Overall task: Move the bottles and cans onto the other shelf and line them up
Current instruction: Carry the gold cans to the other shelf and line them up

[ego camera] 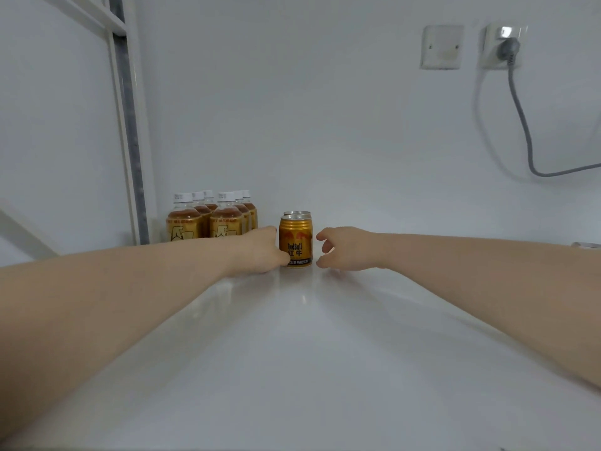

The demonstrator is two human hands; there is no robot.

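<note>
A gold Red Bull can (296, 242) stands upright on the white shelf (299, 336), with a second can (297, 213) right behind it, mostly hidden. My left hand (260, 252) touches the front can's left side with thumb and fingers at its base. My right hand (348, 249) hovers just right of the can, fingers curled apart, a small gap from it, holding nothing. Several brown tea bottles (211, 219) with white caps stand in two rows at the back left, against the wall.
A metal shelf upright (130, 135) rises at the left beside the bottles. On the back wall at the upper right are a blank plate (442, 47) and a socket with a grey plug and cable (510, 50). A small object (585, 245) peeks in at the right edge.
</note>
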